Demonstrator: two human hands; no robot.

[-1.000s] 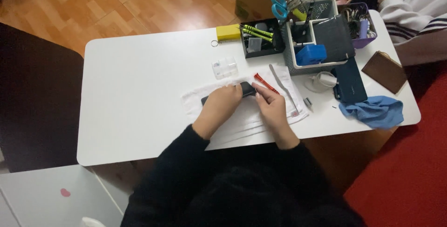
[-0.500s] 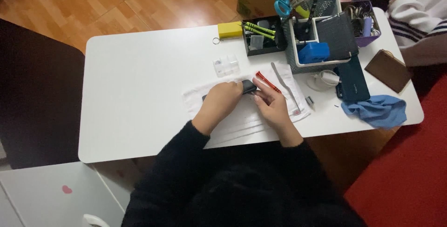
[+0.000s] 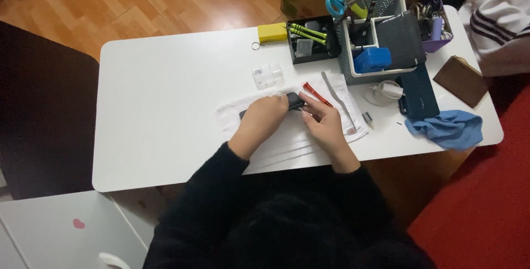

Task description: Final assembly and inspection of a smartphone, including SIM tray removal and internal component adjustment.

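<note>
My left hand (image 3: 264,119) and right hand (image 3: 324,125) are clamped on the small dark device (image 3: 294,100) over the white cloth (image 3: 232,120) near the tabletop's (image 3: 165,92) middle, and a slip could knock the red screwdriver (image 3: 316,94) just beside it.

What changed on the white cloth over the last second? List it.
Nothing visibly changed. Both hands, left hand and right hand, stay on the dark flat device on the white cloth; the red screwdriver and metal pry tool lie where they were.
</note>
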